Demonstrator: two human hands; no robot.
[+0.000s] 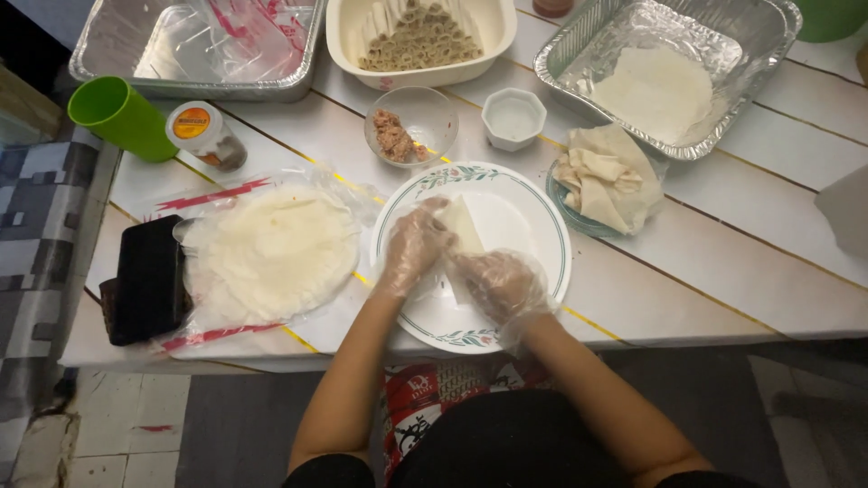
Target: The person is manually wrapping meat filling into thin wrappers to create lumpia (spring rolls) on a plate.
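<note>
Glossy ceramic plate (533, 226), crinkled foil tray (579, 54)

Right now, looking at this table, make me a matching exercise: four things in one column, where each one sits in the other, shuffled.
Things:
1. green cup
2. glass bowl of filling
3. stack of round wrappers
4. rolled pieces

Places:
A. in the cream dish at the top
B. far left edge
C. on plastic, left of the plate
D. just above the plate

Pairs: 1-B, 2-D, 3-C, 4-A

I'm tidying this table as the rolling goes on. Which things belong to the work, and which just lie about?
In use: left hand, right hand, wrapper, plate, filling bowl, wrapper stack, dish of rolls.
Lying about: green cup, spice jar, dark wallet.
</note>
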